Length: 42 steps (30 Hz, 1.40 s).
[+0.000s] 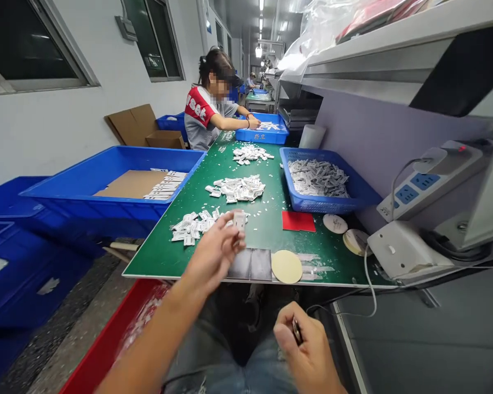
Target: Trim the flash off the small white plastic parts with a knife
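Note:
My left hand [215,254] is raised over the front of the green work mat [267,241], pinching a small white piece [239,220] between its fingers. Just below it lies a loose pile of small white pieces [191,228], and more pile up further along the mat [236,189]. My right hand [302,350] is low, above my lap and off the table, closed around a small metal tool [296,330]. Most of that tool is hidden by my fingers, so its exact kind is unclear. A round beige disc [286,266] and two grey pads [250,264] lie near the mat's front edge.
A blue mesh basket [318,189] of white pieces, a red square pad [298,221] and round discs sit on the right. A co-worker [207,106] works at a blue tray [262,129] further along. Blue crates stand left, a red bin [119,334] below, a power strip [429,178] right.

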Tool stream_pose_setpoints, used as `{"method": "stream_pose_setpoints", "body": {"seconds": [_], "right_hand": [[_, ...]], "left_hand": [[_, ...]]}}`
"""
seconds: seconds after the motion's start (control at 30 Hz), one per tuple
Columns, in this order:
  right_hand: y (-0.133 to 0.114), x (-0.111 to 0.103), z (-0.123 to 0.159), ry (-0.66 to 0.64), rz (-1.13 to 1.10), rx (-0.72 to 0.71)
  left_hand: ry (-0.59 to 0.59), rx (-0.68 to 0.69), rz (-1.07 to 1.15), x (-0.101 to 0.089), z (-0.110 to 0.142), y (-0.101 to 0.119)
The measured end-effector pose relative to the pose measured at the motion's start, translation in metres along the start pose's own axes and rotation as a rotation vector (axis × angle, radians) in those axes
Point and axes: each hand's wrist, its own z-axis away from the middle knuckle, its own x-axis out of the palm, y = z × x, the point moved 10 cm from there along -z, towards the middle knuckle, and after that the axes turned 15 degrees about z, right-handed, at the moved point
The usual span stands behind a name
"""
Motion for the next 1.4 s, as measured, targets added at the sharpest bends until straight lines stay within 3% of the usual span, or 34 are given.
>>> {"method": "stream_pose_setpoints", "body": {"seconds": [0.07, 0.13, 0.2, 0.3, 0.37, 0.43, 0.57, 0.63, 0.73, 0.9, 1.17, 1.4], "right_hand": [[-0.009, 0.012, -0.007, 0.003, -0.048, 0.014], [-0.023, 0.022, -0.015, 0.01, -0.112, -0.018], [-0.039, 0.03, -0.02, 0.028, -0.126, -0.084], [-0.068, 0.031, -0.021, 0.148, 0.012, -0.27], [-0.089, 0.028, -0.014, 0.258, 0.145, -0.43], [-0.106, 0.032, -0.007, 0.286, 0.239, -0.56], [-0.121, 0.046, -0.006, 0.082, 0.273, -0.67], [-0.121, 0.043, -0.009, 0.06, 0.335, -0.657], [-0.12, 0.039, -0.015, 0.087, 0.531, -0.652], [-0.124, 0.05, -0.015, 0.093, 0.824, -0.769], [-0.126, 0.048, -0.014, 0.198, 0.985, -0.78], [-0.123, 0.051, -0.012, 0.209, 1.01, -0.771]], "left_hand": [[0.03, -0.136, 0.483, -0.009, 0.048, -0.021], [0.028, -0.239, 0.751, -0.007, 0.084, -0.041], [0.035, -0.286, 0.824, -0.005, 0.107, -0.055], [0.116, -0.253, 0.72, -0.014, 0.123, -0.063], [0.157, -0.161, 0.589, -0.025, 0.127, -0.057], [0.184, -0.088, 0.468, -0.034, 0.13, -0.049], [0.378, -0.081, 0.413, -0.066, 0.136, -0.048], [0.426, -0.097, 0.467, -0.076, 0.136, -0.048], [0.355, -0.159, 0.523, -0.074, 0.134, -0.047], [0.21, -0.24, 0.493, -0.062, 0.134, -0.044], [0.176, -0.269, 0.451, -0.061, 0.133, -0.047], [0.204, -0.293, 0.44, -0.061, 0.135, -0.047]]}}
